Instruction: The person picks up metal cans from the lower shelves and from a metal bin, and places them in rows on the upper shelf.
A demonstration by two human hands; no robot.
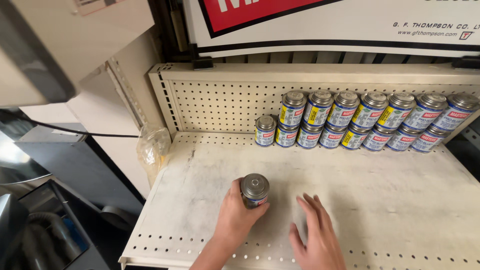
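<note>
Your left hand [235,212] grips a small metal can [254,190] near the shelf's [400,200] front edge; your right hand [315,235] hovers empty, fingers spread. Likely rigid, smooth-sided; hold its body.

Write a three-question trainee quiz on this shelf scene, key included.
1. True or false: the left hand grips a small can standing upright on the shelf.
2. The right hand is: A) holding a can, B) open and holding nothing, C) out of view.
3. Where do the stacked cans stand?

Key: 1 true. 2 B. 3 At the back, against the pegboard, in two tiers.
</note>
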